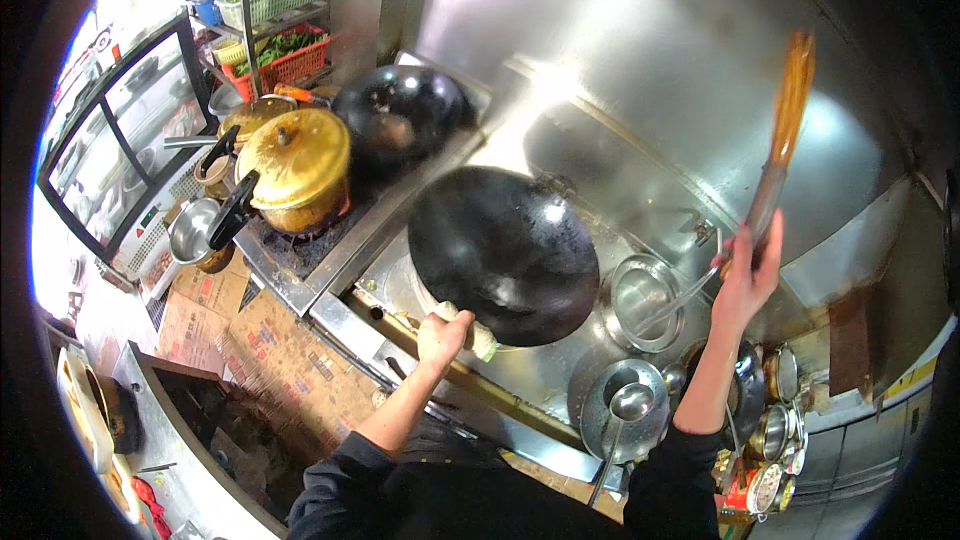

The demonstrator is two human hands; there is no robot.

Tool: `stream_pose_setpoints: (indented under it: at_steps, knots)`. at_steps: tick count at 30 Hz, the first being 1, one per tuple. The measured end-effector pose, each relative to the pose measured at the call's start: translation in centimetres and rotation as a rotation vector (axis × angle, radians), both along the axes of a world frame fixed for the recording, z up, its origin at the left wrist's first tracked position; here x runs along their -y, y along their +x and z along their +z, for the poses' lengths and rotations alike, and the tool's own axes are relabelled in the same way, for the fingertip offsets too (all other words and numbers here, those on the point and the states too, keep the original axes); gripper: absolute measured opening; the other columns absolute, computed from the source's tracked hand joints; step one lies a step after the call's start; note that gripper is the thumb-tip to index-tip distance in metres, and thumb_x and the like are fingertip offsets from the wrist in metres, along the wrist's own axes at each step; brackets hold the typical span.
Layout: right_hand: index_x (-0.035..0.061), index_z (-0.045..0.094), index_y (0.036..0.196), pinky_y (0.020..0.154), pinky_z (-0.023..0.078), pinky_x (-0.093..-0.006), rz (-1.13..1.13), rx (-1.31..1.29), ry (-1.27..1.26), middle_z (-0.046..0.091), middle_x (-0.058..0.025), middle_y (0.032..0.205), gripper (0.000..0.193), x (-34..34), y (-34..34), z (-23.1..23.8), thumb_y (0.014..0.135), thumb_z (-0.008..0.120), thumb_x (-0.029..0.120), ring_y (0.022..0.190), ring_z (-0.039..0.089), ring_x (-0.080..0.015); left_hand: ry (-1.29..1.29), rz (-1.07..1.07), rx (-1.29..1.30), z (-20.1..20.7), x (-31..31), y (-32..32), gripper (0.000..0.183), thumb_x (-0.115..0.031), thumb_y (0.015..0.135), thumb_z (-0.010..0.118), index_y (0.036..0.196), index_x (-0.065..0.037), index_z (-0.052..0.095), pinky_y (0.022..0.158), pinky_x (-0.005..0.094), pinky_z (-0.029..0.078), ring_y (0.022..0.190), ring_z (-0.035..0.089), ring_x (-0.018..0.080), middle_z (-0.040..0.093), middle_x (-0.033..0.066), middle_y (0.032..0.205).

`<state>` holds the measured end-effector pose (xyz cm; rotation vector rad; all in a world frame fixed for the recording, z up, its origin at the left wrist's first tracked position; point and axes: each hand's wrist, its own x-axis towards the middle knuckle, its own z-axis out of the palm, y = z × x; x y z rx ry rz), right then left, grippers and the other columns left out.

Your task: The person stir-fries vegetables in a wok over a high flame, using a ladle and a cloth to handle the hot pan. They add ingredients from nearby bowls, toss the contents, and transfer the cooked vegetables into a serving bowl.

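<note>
My left hand (441,338) is closed on the near edge of a black wok (500,255), with a folded pale cloth (478,339) between hand and metal. The wok is tilted over the steel cooktop, and its dark inside looks bare and shiny. Raised high on the right, my right hand (750,275) grips the lower end of a bamboo wok brush (790,115), bristles pointing up. Below that hand lies a round steel bowl (647,302). A thin pale streak runs from it toward the hand; I cannot tell whether it is a handle or water.
On the left burner stands a yellowish pressure cooker (293,162), with a second black wok (405,120) behind it. A ladle (632,402) rests across a steel basin (600,415) near my right forearm. Vegetable baskets (285,60) fill a rack; a tap (705,232) is by the back wall.
</note>
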<state>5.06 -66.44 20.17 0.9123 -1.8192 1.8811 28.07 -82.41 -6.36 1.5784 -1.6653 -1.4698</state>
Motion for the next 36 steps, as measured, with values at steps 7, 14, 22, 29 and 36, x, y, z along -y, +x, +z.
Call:
stream_pose_setpoints:
  at_steps: [7,14,22,29,36]
  knots:
    - [0.0057,0.040,0.134,0.073,0.050,-0.0402,-0.461,-0.296,0.858,0.061,-0.0233,0.103,0.053,4.4,-7.0,-20.1,0.084,0.053,0.013,0.083,0.061,-0.0365,0.309,-0.309,-0.305,-0.7,-1.4,7.0,0.060,-0.056,0.084,0.054,0.076,0.003,0.062,0.054,0.0277,0.045,0.055,0.054,0.0126,0.056,0.0061,0.058]
    - [0.0049,0.044,0.132,0.057,0.049,-0.0335,0.278,0.061,0.977,0.062,-0.0162,0.075,0.058,4.8,-3.7,-14.9,0.076,0.059,0.012,0.060,0.060,-0.0219,0.617,0.234,-0.228,-6.0,-5.4,25.1,0.022,-0.018,0.087,0.056,0.091,0.003,0.058,0.049,0.0274,0.049,0.057,0.058,0.0159,0.059,0.0083,0.073]
    - [0.0045,0.046,0.130,0.051,0.046,-0.0387,-0.024,-0.327,1.576,0.060,-0.0165,0.074,0.059,-1.4,-4.2,-21.7,0.075,0.063,0.014,0.053,0.057,-0.0273,0.779,0.457,0.078,-20.2,-10.7,34.4,0.009,-0.009,0.084,0.050,0.075,-0.006,0.050,0.039,0.0302,0.045,0.047,0.054,0.0203,0.051,0.0074,0.062]
    - [0.0037,0.062,0.109,0.069,0.050,-0.0373,0.155,-0.222,1.432,0.063,-0.0218,0.077,0.038,0.9,2.3,-5.7,0.071,0.060,0.009,0.073,0.065,-0.0323,0.796,0.624,0.110,-20.8,-15.2,39.5,0.008,-0.006,0.082,0.051,0.078,-0.002,0.056,0.042,0.0372,0.050,0.050,0.058,0.0254,0.056,0.0099,0.063]
    - [0.0016,0.053,0.120,0.055,0.051,-0.0436,-0.270,-0.339,1.028,0.059,-0.0203,0.068,0.044,10.9,-0.6,-24.8,0.080,0.057,0.018,0.062,0.062,-0.0350,0.548,0.191,0.328,-18.2,-11.6,35.1,0.014,-0.011,0.082,0.054,0.082,0.000,0.061,0.044,0.0333,0.050,0.050,0.061,0.0228,0.061,0.0108,0.064]
